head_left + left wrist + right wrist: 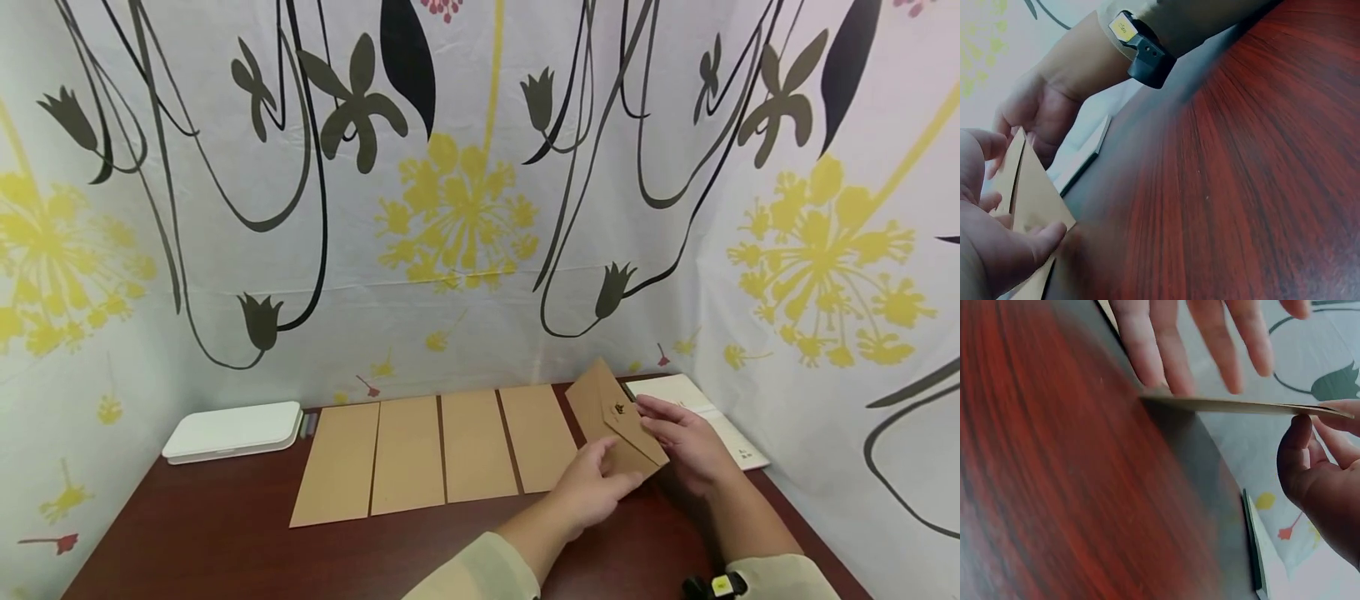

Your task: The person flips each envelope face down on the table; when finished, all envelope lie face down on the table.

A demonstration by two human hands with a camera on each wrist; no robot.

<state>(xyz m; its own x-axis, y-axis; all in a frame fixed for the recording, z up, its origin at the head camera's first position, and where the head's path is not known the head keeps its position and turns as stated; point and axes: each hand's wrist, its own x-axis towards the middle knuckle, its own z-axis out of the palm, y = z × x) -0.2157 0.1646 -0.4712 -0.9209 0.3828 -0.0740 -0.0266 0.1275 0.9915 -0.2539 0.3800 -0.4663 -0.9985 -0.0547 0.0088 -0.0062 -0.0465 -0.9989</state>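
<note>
A brown kraft envelope (592, 404) with a pointed flap and a small dark emblem is held tilted at the right side of the table. My right hand (693, 446) pinches its right edge; in the right wrist view the thumb lies under the thin envelope (1229, 406) and fingers are on its other side. My left hand (588, 493) is at the envelope's lower left, its fingers extended and spread at the flap side. The left wrist view has the left thumb (1047, 240) stretched out along the lower part of the envelope (1038, 194).
Several flat kraft rectangles (408, 458) lie in a row left of the envelope. A white case (236, 432) sits at the back left, with small grey pieces (308, 425) beside it. Behind the right hand lies a pale book (678, 390). Patterned cloth (465, 333) hangs around the dark red table (225, 542).
</note>
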